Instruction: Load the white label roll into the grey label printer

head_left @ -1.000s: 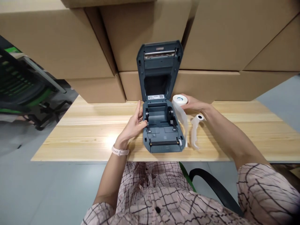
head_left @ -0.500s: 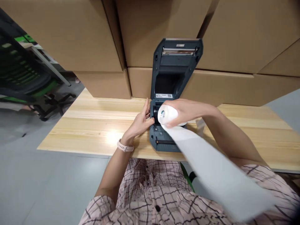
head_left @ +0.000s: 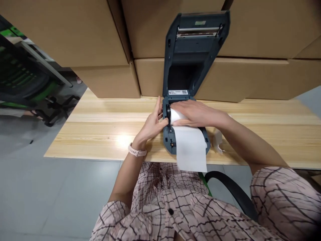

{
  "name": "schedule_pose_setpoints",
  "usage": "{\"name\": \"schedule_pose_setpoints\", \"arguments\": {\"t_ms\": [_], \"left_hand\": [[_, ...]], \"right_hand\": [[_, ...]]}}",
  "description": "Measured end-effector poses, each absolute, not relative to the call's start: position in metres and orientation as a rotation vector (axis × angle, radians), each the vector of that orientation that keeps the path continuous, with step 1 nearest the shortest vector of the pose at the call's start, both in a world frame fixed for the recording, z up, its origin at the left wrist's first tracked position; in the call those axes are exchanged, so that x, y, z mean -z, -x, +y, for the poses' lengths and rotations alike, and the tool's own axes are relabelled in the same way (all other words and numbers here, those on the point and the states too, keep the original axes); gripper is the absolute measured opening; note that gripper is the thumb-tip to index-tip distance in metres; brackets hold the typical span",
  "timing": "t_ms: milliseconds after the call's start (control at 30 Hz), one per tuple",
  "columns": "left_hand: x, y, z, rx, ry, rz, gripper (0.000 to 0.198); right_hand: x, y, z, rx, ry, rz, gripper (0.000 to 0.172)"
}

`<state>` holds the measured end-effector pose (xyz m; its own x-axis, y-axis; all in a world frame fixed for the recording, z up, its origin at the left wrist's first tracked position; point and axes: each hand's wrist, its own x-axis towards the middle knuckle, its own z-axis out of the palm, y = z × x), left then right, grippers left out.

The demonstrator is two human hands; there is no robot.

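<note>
A dark grey label printer stands on the wooden table with its lid swung up. A white paper roll lies in the printer's bay, and its loose strip hangs over the front edge. My right hand lies over the roll, fingers wrapped on it. My left hand rests against the printer's left side, thumb pressing the roll holder, fingers stretched upward. A pale watch sits on my left wrist.
Large cardboard boxes are stacked along the back of the table behind the printer. A second small white roll core lies right of the printer, partly hidden by my right forearm. A green and black chair stands at left.
My right hand lifted the roll from the table at the printer's right, carried it over the bay and set it down inside; the loose strip now drapes over the front. My left hand stayed put.
</note>
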<state>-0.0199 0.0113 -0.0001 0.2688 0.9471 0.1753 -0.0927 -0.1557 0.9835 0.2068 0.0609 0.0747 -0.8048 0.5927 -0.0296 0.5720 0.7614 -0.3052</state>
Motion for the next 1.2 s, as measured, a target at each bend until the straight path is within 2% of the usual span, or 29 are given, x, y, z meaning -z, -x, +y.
{"name": "schedule_pose_setpoints", "arguments": {"t_ms": [200, 333, 467, 733, 833, 1000, 1100, 1167, 1200], "left_hand": [[0.006, 0.022, 0.012, -1.152, -1.501, 0.836, 0.103], [0.013, 0.026, 0.013, -1.127, -1.599, 0.852, 0.096], [0.018, 0.026, 0.015, -1.141, -1.652, 0.875, 0.094], [0.021, 0.027, 0.019, -1.171, -1.797, 0.946, 0.087], [0.021, 0.031, 0.022, -1.154, -1.852, 0.98, 0.083], [0.0, 0.016, -0.007, -1.193, -2.217, 1.231, 0.06], [-0.016, -0.008, -0.042, -0.977, -2.559, 1.201, 0.043], [-0.021, -0.021, -0.062, -0.789, -2.705, 1.154, 0.043], [-0.021, -0.024, -0.069, -0.738, -2.743, 1.15, 0.046]], "right_hand": [[-0.052, -0.24, -0.029, -0.295, 0.855, -2.742, 0.055], [-0.034, -0.236, -0.066, -0.056, 0.893, -2.623, 0.054], [-0.027, -0.226, -0.074, 0.073, 0.917, -2.546, 0.057], [-0.026, -0.222, -0.074, 0.125, 0.879, -2.465, 0.048], [-0.021, -0.218, -0.083, 0.137, 0.861, -2.37, 0.038], [-0.017, -0.213, -0.098, 0.086, 0.836, -2.231, 0.031], [-0.021, -0.22, -0.094, -0.077, 0.743, -2.156, 0.016], [-0.027, -0.231, -0.084, -0.278, 0.635, -2.088, 0.007], [-0.031, -0.237, -0.076, -0.372, 0.594, -2.031, 0.01]]}}
